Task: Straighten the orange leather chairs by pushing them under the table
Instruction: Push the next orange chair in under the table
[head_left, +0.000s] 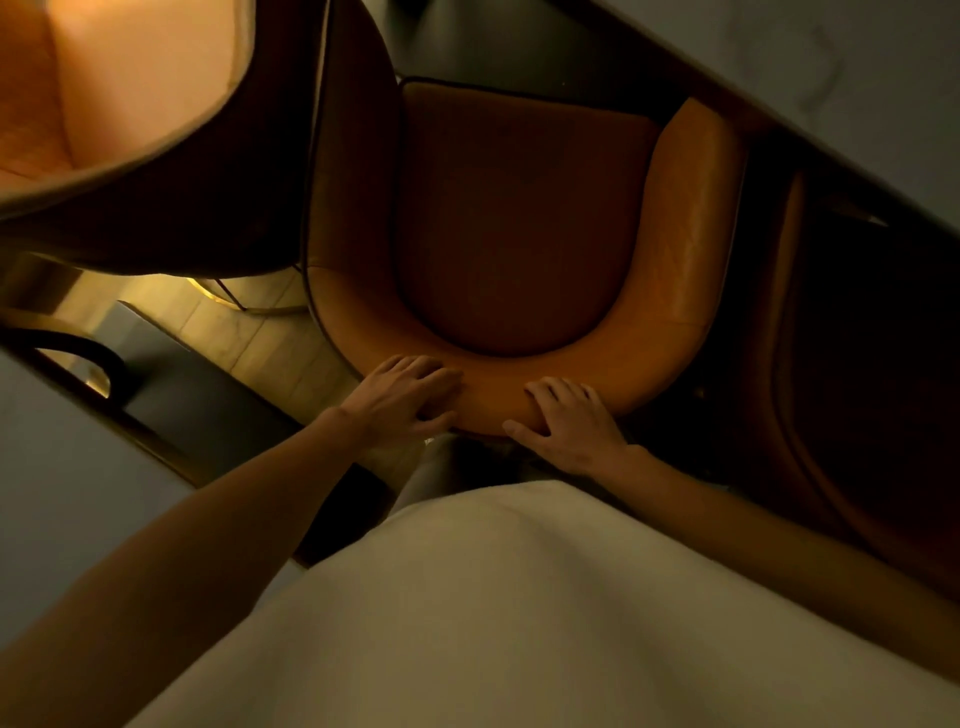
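Note:
An orange leather chair (524, 228) with a curved backrest and a darker seat cushion fills the middle of the head view, seen from above. Both my hands rest on the top of its backrest rim. My left hand (405, 397) grips the rim on the left, fingers curled over it. My right hand (569, 423) grips it just to the right, thumb on the outer side. The pale table (831, 67) runs across the upper right, its dark edge just beyond the seat front. A second orange chair (119, 88) sits at the upper left.
Another dark chair (857, 338) stands close on the right, in shadow. Light wood floor (249, 332) shows to the left of the chair, with a thin metal leg. My pale clothing (519, 613) covers the lower view.

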